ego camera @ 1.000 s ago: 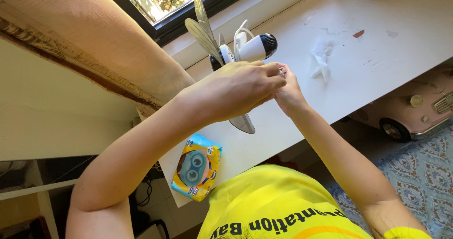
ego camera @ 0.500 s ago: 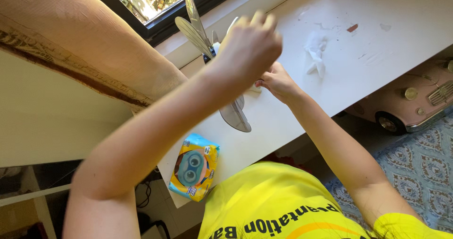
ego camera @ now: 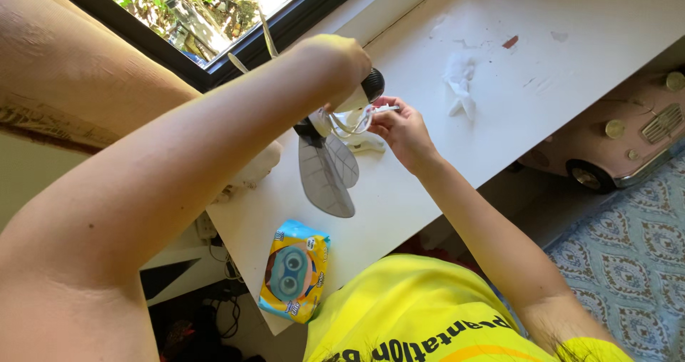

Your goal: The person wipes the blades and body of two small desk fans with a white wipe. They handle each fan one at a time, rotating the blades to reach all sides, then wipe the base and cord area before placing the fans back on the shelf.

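The left hand [ego camera: 335, 58] has lifted and now grips the small fan [ego camera: 335, 137] from above, tilting its blades down toward the bench [ego camera: 571, 69]; the right hand [ego camera: 399, 126] pinches its white cord.

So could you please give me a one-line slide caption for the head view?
Left hand grips a small fan on a white desk; right hand holds its wire frame.

Left hand [ego camera: 341, 58] raised, fingers curled closed; right hand [ego camera: 401, 128] lower, fingertips pinched.
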